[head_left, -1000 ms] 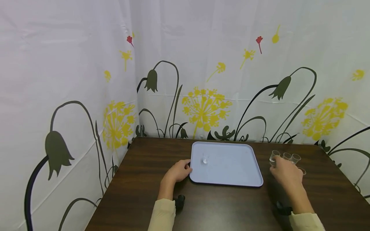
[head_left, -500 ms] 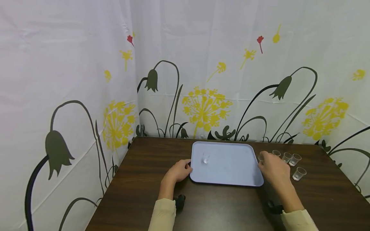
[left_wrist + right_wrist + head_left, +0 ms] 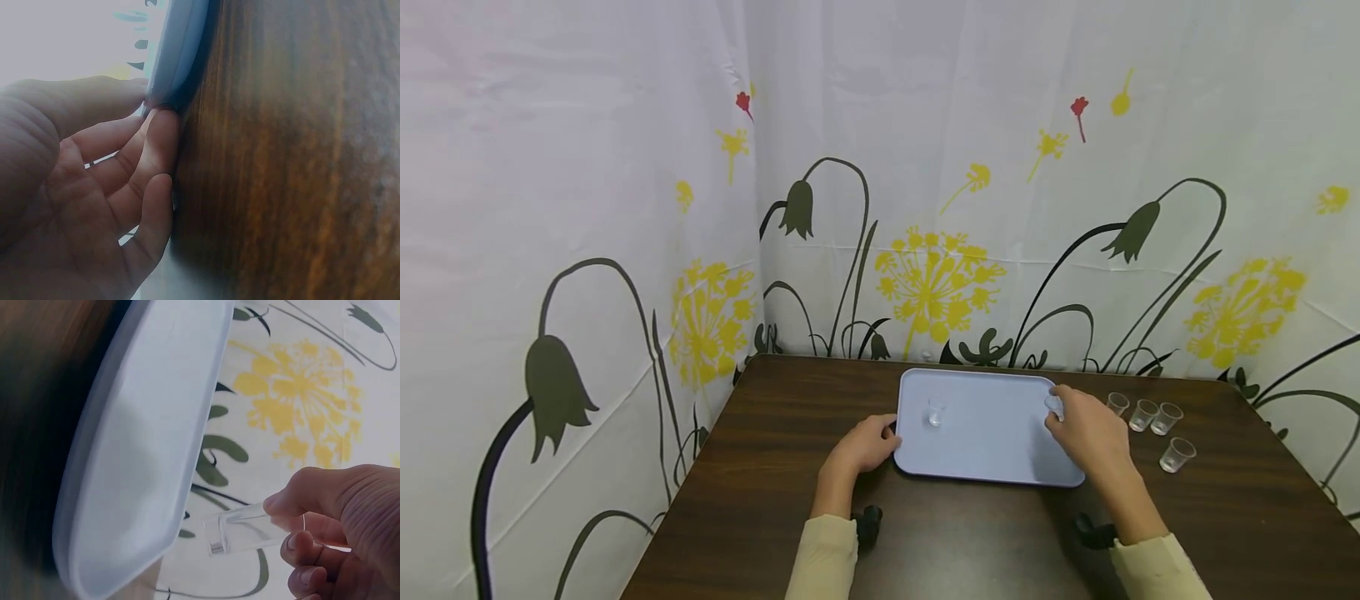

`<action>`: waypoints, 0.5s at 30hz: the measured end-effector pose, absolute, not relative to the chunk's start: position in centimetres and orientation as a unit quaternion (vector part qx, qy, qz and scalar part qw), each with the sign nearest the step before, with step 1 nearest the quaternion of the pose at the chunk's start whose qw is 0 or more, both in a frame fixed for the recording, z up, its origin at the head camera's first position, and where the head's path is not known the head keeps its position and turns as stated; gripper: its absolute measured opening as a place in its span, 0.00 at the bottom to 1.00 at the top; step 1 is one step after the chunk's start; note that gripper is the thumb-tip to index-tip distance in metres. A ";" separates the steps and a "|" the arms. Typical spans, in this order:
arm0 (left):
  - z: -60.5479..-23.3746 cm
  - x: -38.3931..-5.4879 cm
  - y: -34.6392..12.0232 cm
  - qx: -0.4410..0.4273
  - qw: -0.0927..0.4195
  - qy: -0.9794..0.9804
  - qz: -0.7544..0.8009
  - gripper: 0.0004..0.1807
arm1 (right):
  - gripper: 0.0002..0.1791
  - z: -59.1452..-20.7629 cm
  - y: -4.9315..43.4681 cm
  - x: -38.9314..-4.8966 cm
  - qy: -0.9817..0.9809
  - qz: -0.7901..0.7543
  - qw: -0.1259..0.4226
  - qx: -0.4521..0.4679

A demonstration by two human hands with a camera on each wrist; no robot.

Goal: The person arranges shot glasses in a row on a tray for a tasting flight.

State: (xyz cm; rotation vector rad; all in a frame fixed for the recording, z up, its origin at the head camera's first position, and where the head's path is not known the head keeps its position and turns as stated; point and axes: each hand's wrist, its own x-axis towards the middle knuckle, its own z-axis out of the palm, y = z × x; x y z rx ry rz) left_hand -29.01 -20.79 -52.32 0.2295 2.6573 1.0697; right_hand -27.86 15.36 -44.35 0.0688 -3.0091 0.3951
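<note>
My left hand pinches the left rim of a pale blue tray lying on the table. In the left wrist view the thumb is on the rim's upper side and the fingers are at its lower edge. One small clear shot glass stands upright on the tray's left part. Over the tray's right edge, my right hand holds another shot glass near its rim, between thumb and fingers. In the right wrist view its thick base points toward the tray and is apart from it.
To the right of the tray, several more clear shot glasses stand on the dark wooden table: three grouped toward the back, and a nearer shot glass. A white flowered curtain hangs behind the table and at its left.
My right hand has carried a shot glass leftward from the group to over the tray's right edge, uncovering the remaining glasses. The left hand has stayed at the tray's rim.
</note>
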 end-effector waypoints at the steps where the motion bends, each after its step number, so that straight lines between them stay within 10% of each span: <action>1: -52.5 -29.2 -20.8 0.079 0.134 0.917 0.367 0.28 | 0.24 -44.4 15.1 -27.9 -0.990 0.130 0.056 0.027; 15: -53.4 -29.9 -21.1 0.075 0.143 0.916 0.368 0.30 | 0.21 -45.2 11.5 -28.6 -0.988 0.126 0.069 0.062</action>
